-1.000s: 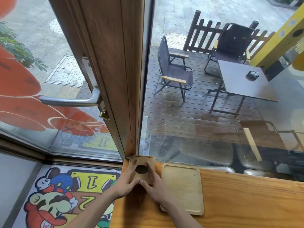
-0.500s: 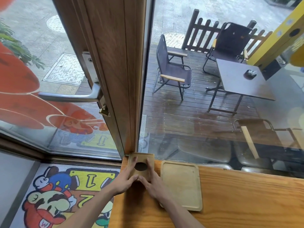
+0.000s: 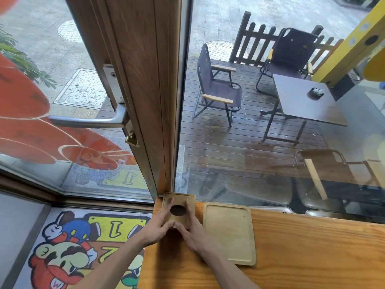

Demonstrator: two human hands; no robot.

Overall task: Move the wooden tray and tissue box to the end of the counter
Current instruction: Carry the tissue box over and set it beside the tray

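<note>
A square wooden tissue box (image 3: pixel 180 200) with a round dark hole in its top stands at the far left end of the wooden counter (image 3: pixel 302 247), against the door frame. My left hand (image 3: pixel 159 225) grips its left side and my right hand (image 3: pixel 192 230) its right side, fingers resting on the top. A flat wooden tray (image 3: pixel 229 232) lies on the counter just right of the box, close to my right hand but apart from it.
A wooden door frame (image 3: pixel 145 90) with a metal lever handle (image 3: pixel 87 122) rises behind the box. Window glass runs along the counter's far edge. A cartoon floor mat (image 3: pixel 83 247) lies below the counter's left end.
Both hands and the tissue box have stayed almost in place, pushed slightly further toward the door frame. The tray has not moved.
</note>
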